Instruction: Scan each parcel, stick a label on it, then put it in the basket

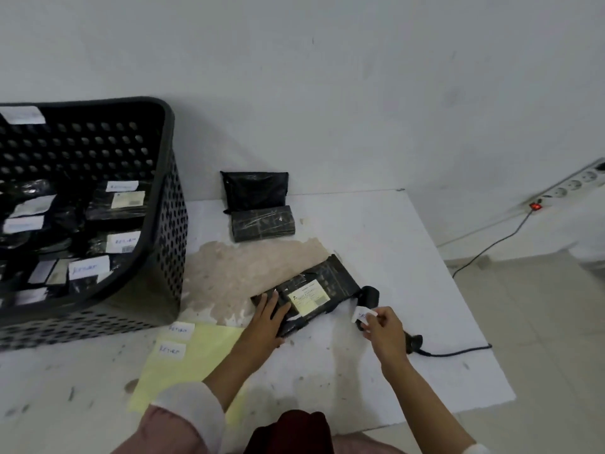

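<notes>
Left hand point(266, 317) lies flat, fingers straight, pressing the near end of a black plastic-wrapped parcel point(330, 283) with a pale yellow shipping slip, lying diagonally on the white table point(409, 257). Right hand point(383, 329) pinches a small white handwritten label point(361, 314) just beside the parcel, over the black corded scanner point(370, 296). Two more black parcels point(262, 208) sit by the wall. Black perforated plastic basket point(170, 204) at left holds labelled parcels. Yellow backing sheet point(203, 352) carries two labels.
</notes>
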